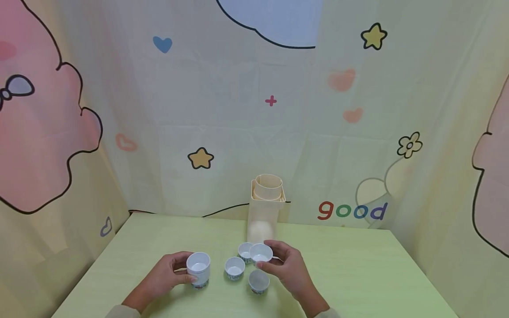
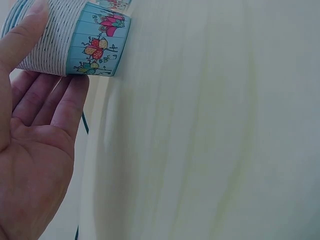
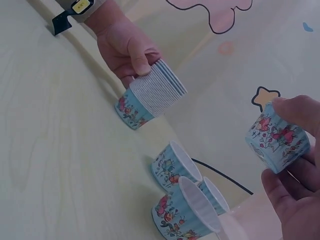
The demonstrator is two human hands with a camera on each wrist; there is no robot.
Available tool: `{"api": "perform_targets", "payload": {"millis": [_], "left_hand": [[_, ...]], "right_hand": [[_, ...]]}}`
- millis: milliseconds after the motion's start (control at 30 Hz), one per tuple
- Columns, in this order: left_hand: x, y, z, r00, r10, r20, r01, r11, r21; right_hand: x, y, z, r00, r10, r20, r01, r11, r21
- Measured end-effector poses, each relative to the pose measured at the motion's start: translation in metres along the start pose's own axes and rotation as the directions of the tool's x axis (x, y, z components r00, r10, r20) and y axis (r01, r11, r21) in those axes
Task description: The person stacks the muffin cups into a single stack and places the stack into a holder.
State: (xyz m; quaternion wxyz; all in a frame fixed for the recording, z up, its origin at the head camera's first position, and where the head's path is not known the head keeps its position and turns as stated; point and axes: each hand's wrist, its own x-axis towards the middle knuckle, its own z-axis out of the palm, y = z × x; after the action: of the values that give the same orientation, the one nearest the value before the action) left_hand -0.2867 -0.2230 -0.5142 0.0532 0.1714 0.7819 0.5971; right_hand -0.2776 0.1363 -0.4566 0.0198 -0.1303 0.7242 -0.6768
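Two bare hands, left hand (image 1: 165,276) and right hand (image 1: 288,267), without rings. Beige sleeve cuffs (image 1: 119,311) at both wrists (black strapped device with a yellow mark (image 3: 80,6) on the left one).

Green table (image 1: 350,274) with paper cups (image 1: 234,268)

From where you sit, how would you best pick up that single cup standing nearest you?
Probably pinch the nearest cup by its rim and side wall, coming from above. It stands upright, mouth open, apart from its neighbours, beside the right hand.
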Motion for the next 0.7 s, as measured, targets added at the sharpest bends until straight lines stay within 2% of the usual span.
{"api": "perform_targets", "payload": {"millis": [333,700], "left_hand": [[-0.001,0.002,0.0,1.0,-0.021,-0.007,0.021,1.0,0.007],[0.0,0.0,0.0,1.0,0.013,-0.004,-0.013,1.0,-0.005]], "right_hand": [[-0.004,-0.001,0.018,0.999,-0.022,0.045,0.02,0.998,0.057],[-0.002,0.002,0.035,0.994,-0.066,0.091,0.055,0.991,0.118]]}}
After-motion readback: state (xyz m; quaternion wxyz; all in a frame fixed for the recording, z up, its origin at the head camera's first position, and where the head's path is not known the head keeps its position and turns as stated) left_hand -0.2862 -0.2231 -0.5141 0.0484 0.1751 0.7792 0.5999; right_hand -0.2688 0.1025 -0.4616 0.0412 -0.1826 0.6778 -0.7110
